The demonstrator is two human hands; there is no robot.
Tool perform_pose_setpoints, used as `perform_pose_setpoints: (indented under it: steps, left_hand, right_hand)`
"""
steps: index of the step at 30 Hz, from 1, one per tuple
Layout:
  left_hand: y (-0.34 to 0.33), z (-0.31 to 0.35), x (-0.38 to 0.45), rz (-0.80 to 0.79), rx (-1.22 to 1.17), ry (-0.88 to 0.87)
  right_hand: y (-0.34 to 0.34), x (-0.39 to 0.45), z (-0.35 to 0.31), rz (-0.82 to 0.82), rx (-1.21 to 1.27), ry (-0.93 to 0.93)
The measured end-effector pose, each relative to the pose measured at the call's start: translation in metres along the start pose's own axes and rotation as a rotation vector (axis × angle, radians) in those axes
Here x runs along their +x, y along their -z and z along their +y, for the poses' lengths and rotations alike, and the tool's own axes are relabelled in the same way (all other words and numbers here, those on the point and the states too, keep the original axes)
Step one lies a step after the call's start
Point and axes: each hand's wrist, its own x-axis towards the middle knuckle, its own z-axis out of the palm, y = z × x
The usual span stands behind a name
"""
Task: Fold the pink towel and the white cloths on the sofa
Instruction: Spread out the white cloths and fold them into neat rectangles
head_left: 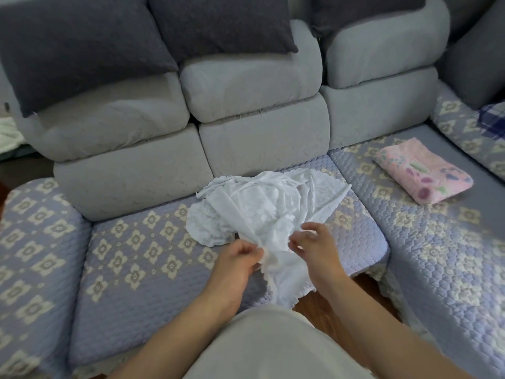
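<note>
A crumpled heap of white cloths [262, 206] with scalloped edges lies on the middle sofa seat, one end hanging over the seat's front edge. My left hand [237, 258] pinches a scalloped edge of the white cloth near the front. Just to its right, my right hand [314, 242] hovers over the same cloth with fingers curled and apart; I cannot see it gripping anything. The pink towel [423, 170], flower-printed, lies folded into a rectangle on the seat to the right.
The grey sofa [257, 105] has a lilac quilted seat cover [142, 247] with cream flowers. Dark grey cushions [82, 50] lean on the backrest. A blue plaid cloth [492, 116] shows at the far right. Wooden floor [322, 305] lies below the seat edge.
</note>
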Motion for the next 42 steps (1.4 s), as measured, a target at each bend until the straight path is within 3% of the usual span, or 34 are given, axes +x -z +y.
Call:
perform_pose_setpoints:
  steps: [2,3,4,6,9,11,13,15,16,18,21,24,26,28,30,31,33,35,37,39,42]
  left_hand:
    - [0.004,-0.008,0.012,0.033,-0.13,0.095]
    - [0.009,-0.009,0.022,0.055,-0.214,0.13]
    - [0.015,-0.009,0.031,0.087,-0.293,0.144]
    - [0.026,-0.011,0.041,0.132,-0.396,0.161]
    - [0.023,-0.016,0.036,0.144,-0.523,0.212]
    - [0.01,-0.012,0.026,0.096,-0.514,0.225]
    - [-0.003,0.001,0.015,0.039,-0.475,0.216]
    - [-0.013,0.018,0.008,0.017,-0.471,0.19]
    - [-0.018,0.025,0.007,0.026,-0.474,0.175]
    - [-0.019,0.035,0.007,0.064,-0.462,0.143]
    - [0.002,0.04,0.012,0.224,-0.484,0.075]
    - [0.046,0.055,0.022,0.385,-0.46,0.004]
    - [0.077,0.063,0.027,0.515,-0.305,-0.001]
    - [0.099,0.063,0.034,0.64,-0.044,-0.07]
    - [0.108,0.055,0.035,0.726,0.401,-0.228]
    - [0.106,0.051,0.033,0.717,0.579,-0.295]
    - [0.088,0.046,0.027,0.622,0.698,-0.386]
    - [0.064,0.042,0.03,0.461,0.68,-0.332]
    - [0.045,0.037,0.041,0.203,0.635,-0.117]
    - [0.038,0.026,0.055,0.047,0.666,0.032]
    - [0.041,0.015,0.061,0.077,0.861,-0.103]
  right_hand:
    - [0.031,0.023,0.05,0.107,-0.412,-0.216]
    - [0.053,0.039,0.078,0.16,-0.488,-0.306]
    - [0.073,0.05,0.103,0.106,-0.533,-0.334]
    - [0.104,0.064,0.15,0.027,-0.454,-0.395]
    - [0.106,0.035,0.159,0.157,-0.318,-0.547]
    - [0.102,0.025,0.167,0.189,-0.135,-0.686]
    - [0.077,0.009,0.162,0.048,0.3,-0.941]
    - [0.042,-0.006,0.154,-0.136,0.7,-1.024]
    - [0.025,-0.007,0.148,-0.226,0.854,-1.012]
    - [-0.004,-0.006,0.131,-0.176,1.014,-0.925]
    - [0.0,0.019,0.126,-0.037,0.721,-0.699]
    - [0.031,0.063,0.12,0.022,0.47,-0.631]
    - [0.045,0.087,0.104,0.166,0.609,-0.642]
    - [0.052,0.094,0.07,0.192,0.876,-0.686]
    - [0.025,0.095,0.047,0.171,0.759,-0.504]
    - [0.007,0.086,0.032,0.142,0.579,-0.323]
    - [-0.027,0.05,0.004,0.003,0.097,0.042]
    - [-0.057,0.008,-0.006,-0.377,-0.293,0.235]
    - [-0.076,-0.029,-0.001,-0.673,-0.472,0.316]
    - [-0.077,-0.045,0.012,-0.754,-0.512,0.363]
    - [-0.051,-0.041,0.016,-0.807,-0.4,0.098]
